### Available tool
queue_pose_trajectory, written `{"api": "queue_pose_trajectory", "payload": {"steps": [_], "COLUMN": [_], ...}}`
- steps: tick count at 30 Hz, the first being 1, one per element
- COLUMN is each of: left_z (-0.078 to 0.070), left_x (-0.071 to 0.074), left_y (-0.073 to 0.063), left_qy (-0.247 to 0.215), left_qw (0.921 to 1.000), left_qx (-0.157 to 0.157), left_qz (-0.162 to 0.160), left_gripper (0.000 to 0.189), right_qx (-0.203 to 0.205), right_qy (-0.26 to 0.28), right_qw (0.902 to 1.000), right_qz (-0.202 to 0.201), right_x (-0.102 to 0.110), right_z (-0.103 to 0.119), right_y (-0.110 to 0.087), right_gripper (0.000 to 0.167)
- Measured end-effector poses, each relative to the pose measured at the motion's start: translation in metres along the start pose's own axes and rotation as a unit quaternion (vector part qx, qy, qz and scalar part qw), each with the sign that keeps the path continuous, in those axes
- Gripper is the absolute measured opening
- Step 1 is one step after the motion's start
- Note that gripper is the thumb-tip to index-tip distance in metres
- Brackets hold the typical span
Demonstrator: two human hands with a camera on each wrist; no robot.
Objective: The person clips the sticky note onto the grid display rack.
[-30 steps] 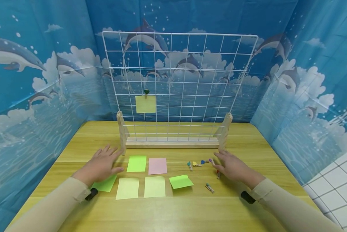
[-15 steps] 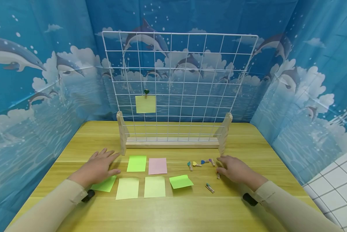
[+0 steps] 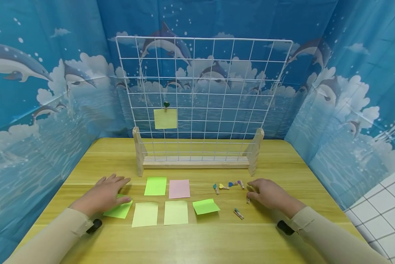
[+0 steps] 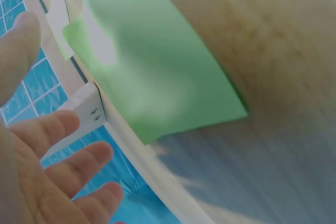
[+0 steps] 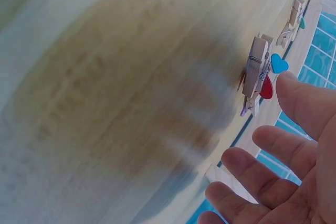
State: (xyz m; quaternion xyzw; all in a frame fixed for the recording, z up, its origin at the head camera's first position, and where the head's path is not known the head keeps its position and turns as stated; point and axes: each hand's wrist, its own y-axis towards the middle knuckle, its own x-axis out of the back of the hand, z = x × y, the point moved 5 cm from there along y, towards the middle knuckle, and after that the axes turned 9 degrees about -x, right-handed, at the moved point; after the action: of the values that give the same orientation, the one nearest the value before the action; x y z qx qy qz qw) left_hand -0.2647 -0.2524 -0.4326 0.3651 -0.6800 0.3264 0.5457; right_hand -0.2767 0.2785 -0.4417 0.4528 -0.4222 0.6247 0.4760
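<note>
My left hand hovers with spread fingers above a green sticky note, partly covering it in the head view. In the left wrist view that hand holds nothing. My right hand is at the right, its fingers loosely bent and holding nothing. By its thumb lies a small wooden clothespin with a red heart; the hand hides part of it in the head view. Several more heart clothespins, among them a yellow one and a blue one, lie to its left. Another clothespin lies nearer the front.
A white wire grid stands in a wooden base at the back. A yellow note hangs on it from a dark green heart clip. Several notes, including a pink one, lie across the table.
My left hand has drifted left and toward the front edge. The right hand has shifted slightly right, away from the clothespins. The notes and clothespins have stayed in place.
</note>
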Motion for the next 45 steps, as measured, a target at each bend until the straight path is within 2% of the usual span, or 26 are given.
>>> {"api": "queue_pose_trajectory", "payload": {"steps": [9, 18, 29, 36, 45], "left_z": [0.007, 0.008, 0.009, 0.008, 0.007], "left_x": [-0.002, -0.002, -0.005, -0.006, -0.007], "left_y": [-0.007, -0.014, -0.017, -0.018, -0.018], "left_qy": [0.002, -0.018, -0.024, -0.028, -0.031], "left_qw": [0.9997, 0.9995, 0.9990, 0.9990, 0.9991], "left_qx": [-0.006, -0.004, -0.019, -0.015, -0.011], "left_qz": [0.024, 0.026, 0.033, 0.032, 0.028], "left_gripper": [0.080, 0.077, 0.071, 0.067, 0.066], "right_qx": [0.002, -0.001, -0.007, -0.007, -0.013], "right_qy": [0.007, 0.007, 0.016, 0.010, 0.008], "right_qw": [1.0000, 1.0000, 0.9998, 0.9998, 0.9998], "right_qz": [0.003, 0.006, 0.014, 0.016, 0.015], "right_x": [-0.002, -0.008, -0.007, -0.007, -0.007], "right_z": [0.001, -0.001, 0.002, 0.004, 0.005], "right_y": [0.000, 0.002, 0.002, 0.001, 0.000], "right_gripper": [0.043, 0.036, 0.027, 0.010, 0.010]}}
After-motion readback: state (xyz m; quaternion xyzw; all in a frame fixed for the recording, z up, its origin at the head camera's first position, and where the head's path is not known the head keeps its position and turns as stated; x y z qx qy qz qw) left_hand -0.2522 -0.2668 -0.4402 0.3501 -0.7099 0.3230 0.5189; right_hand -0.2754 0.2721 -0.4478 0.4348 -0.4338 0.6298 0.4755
